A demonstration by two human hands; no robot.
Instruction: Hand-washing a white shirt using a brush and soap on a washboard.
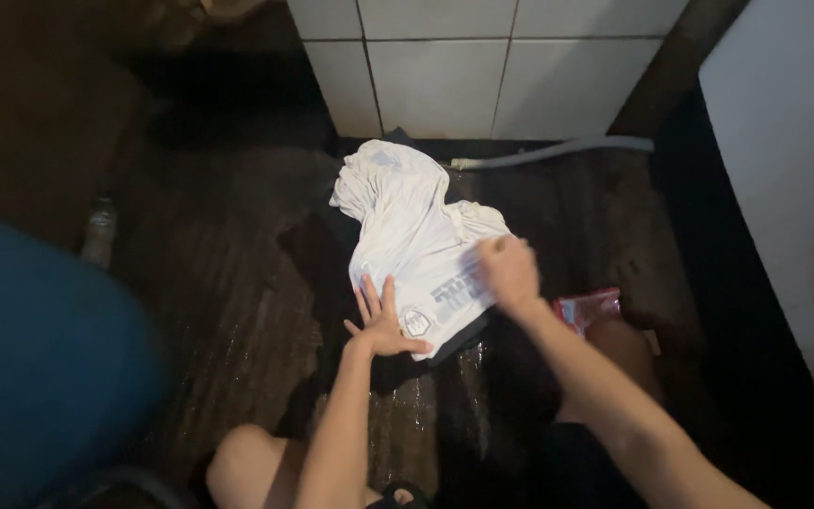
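Left hand (pixel 383 320) presses flat, right hand (pixel 509 271) fisted, both on white shirt (pixel 412 231).

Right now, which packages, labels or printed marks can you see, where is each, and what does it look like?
Sachet: on the wet floor right of the right hand, small, flat, red and pink.
Round emblem: on the white garment, beside the left hand, dark outline.
Printed block: on the garment near the right hand, grey, blurred.
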